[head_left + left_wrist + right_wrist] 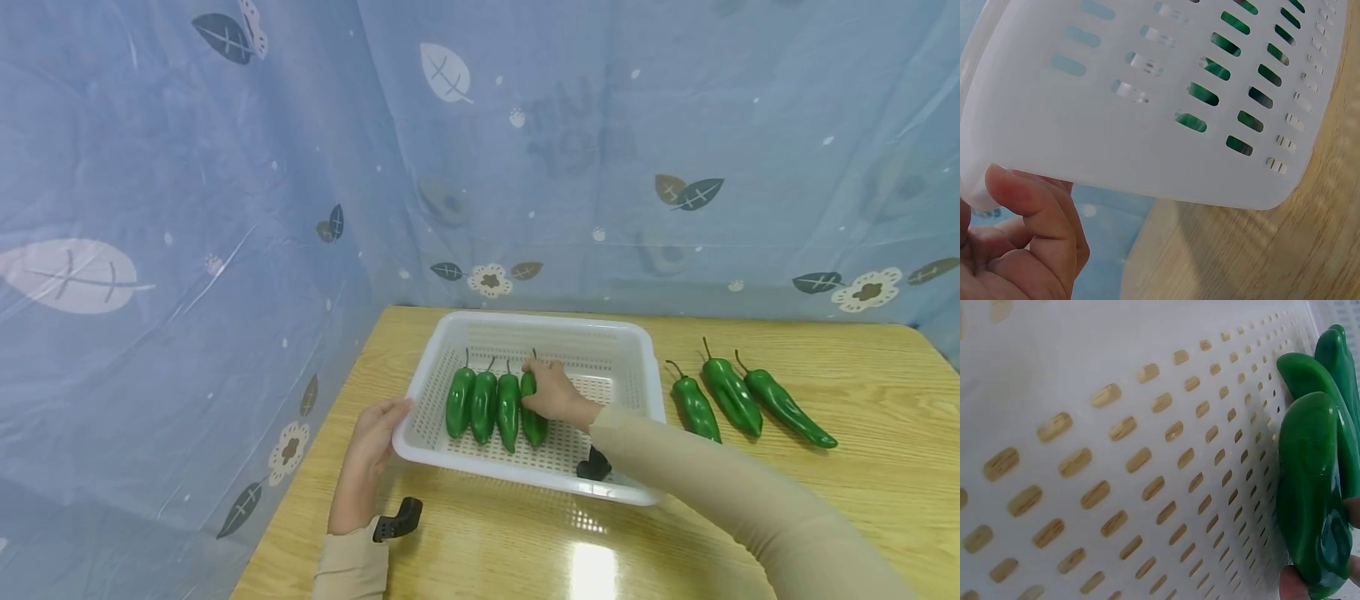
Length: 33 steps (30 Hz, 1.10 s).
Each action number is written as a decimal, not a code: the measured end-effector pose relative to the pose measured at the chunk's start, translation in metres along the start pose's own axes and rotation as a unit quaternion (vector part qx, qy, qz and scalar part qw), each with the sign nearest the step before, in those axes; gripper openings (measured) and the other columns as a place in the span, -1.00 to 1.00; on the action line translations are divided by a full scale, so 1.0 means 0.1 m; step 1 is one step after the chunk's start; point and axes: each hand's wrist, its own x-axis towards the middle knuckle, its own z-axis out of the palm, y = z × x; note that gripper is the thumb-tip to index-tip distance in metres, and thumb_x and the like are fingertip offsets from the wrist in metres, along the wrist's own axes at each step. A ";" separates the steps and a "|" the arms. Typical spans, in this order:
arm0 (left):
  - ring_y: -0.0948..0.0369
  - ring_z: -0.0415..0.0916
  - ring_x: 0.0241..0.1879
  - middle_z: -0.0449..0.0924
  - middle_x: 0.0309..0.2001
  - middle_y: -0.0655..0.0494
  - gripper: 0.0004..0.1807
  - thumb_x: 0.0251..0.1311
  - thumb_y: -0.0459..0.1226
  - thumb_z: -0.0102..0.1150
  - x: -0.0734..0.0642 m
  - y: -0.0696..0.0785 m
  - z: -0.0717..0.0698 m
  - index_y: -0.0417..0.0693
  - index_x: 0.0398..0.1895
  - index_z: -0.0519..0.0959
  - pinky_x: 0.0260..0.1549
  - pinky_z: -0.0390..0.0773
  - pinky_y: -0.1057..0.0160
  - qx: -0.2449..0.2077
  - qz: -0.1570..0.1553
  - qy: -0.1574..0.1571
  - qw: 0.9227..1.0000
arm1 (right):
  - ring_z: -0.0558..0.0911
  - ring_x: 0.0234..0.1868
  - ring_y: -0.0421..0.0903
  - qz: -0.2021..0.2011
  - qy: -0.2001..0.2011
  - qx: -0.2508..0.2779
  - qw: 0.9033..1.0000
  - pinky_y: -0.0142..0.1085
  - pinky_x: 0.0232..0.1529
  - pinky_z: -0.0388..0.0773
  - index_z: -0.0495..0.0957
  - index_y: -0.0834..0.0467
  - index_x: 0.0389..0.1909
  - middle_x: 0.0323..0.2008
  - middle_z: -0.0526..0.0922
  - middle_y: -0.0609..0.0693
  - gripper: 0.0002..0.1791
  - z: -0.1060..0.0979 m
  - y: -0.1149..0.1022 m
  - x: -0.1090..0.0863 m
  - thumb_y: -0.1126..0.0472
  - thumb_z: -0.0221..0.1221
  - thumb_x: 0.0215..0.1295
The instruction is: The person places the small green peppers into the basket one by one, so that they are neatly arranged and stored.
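Note:
A white perforated plastic basket [525,477] stands on the table with several green peppers [483,408] side by side in its left half, stems toward the back. My right hand [553,390] reaches into the basket and grips the rightmost of these, a green pepper [1310,494], with thumb and fingers around its upper part in the right wrist view. At the basket's left front corner, my left hand [378,429] holds the rim between thumb and fingers. The left wrist view shows that thumb [1016,190] against the basket's outer wall.
On the wooden table [862,383], right of the basket, lie three more green peppers [731,396]. A blue patterned sheet [570,167] hangs along the back and left sides. Black mounts sit at both wrists, the right one [594,465] over the basket's front wall.

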 end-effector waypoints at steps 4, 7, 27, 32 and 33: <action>0.04 0.59 -0.05 0.52 0.07 -0.26 -0.55 0.35 -0.18 0.01 0.01 0.00 0.00 -0.34 0.15 0.42 -0.19 0.61 0.21 0.004 -0.005 0.005 1.000 | 0.52 -0.07 0.12 0.002 -0.010 -0.004 1.000 -0.12 -0.20 0.63 0.28 0.17 0.30 0.19 0.22 0.42 -0.33 0.00 0.00 0.00 0.27 0.27 0.14; 0.06 0.60 -0.06 0.52 0.07 -0.25 -0.56 0.35 -0.18 0.01 0.01 0.00 0.01 -0.34 0.15 0.43 -0.19 0.61 0.21 0.006 -0.007 0.007 1.000 | 0.51 -0.09 0.11 -0.004 -0.020 -0.014 1.000 -0.13 -0.24 0.63 0.28 0.19 0.29 0.17 0.25 0.43 -0.33 0.01 0.00 -0.01 0.27 0.26 0.13; 0.03 0.60 -0.06 0.54 0.04 -0.27 -0.60 0.36 -0.22 -0.01 0.01 -0.01 0.00 -0.36 0.10 0.46 -0.17 0.62 0.20 0.010 0.009 0.013 1.000 | 0.53 -0.17 0.07 -0.005 -0.030 -0.045 0.998 -0.11 -0.24 0.61 0.23 0.15 0.34 0.21 0.22 0.45 -0.26 0.01 0.01 0.00 0.19 0.28 0.14; 0.06 0.61 -0.09 0.55 0.02 -0.25 -0.62 0.36 -0.24 -0.02 0.02 -0.01 0.00 -0.37 0.09 0.46 -0.20 0.62 0.20 0.003 0.007 0.014 1.000 | 0.54 -0.12 0.13 -0.007 -0.027 -0.047 0.999 -0.07 -0.22 0.61 0.22 0.18 0.34 0.20 0.22 0.47 -0.26 -0.01 -0.01 -0.02 0.19 0.28 0.14; 0.06 0.61 -0.10 0.55 0.02 -0.26 -0.61 0.36 -0.24 -0.02 0.02 -0.01 0.00 -0.37 0.09 0.46 -0.21 0.62 0.20 0.002 0.007 0.014 1.000 | 0.54 -0.10 0.14 -0.006 -0.025 -0.049 0.998 -0.05 -0.20 0.61 0.22 0.18 0.34 0.19 0.24 0.46 -0.26 -0.01 -0.01 -0.02 0.18 0.28 0.14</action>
